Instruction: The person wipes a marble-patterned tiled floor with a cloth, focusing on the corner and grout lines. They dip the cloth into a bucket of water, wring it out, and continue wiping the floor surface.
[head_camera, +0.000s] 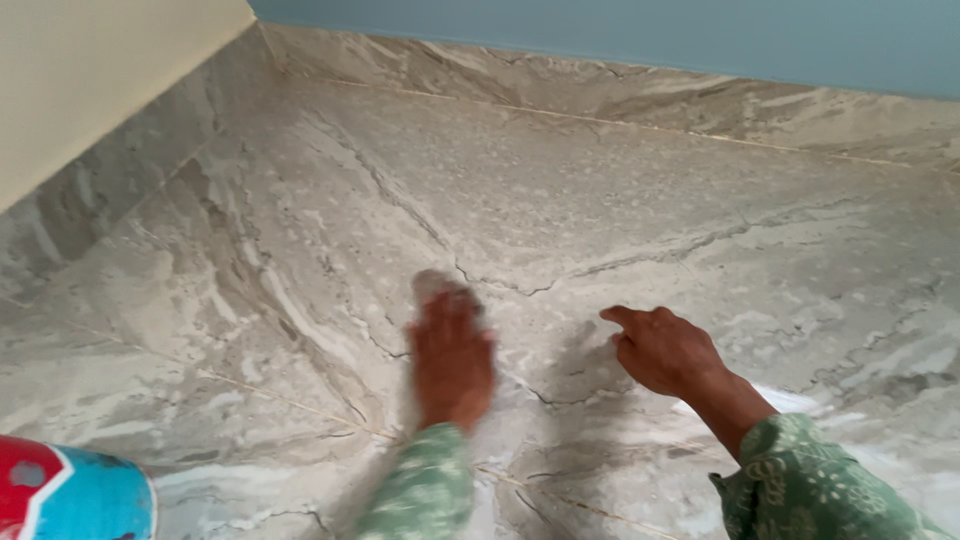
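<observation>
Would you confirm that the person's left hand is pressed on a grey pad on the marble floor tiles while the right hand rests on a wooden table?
Not quite. The head view shows the right hand resting on the same marble floor tiles, not on a wooden table. The rest holds: the blurred left hand lies flat over what looks like a grey pad on the tiles.

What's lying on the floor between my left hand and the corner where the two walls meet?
Nothing visible: from the left hand, which presses a blurred pad, bare marble floor runs to the corner.
</observation>
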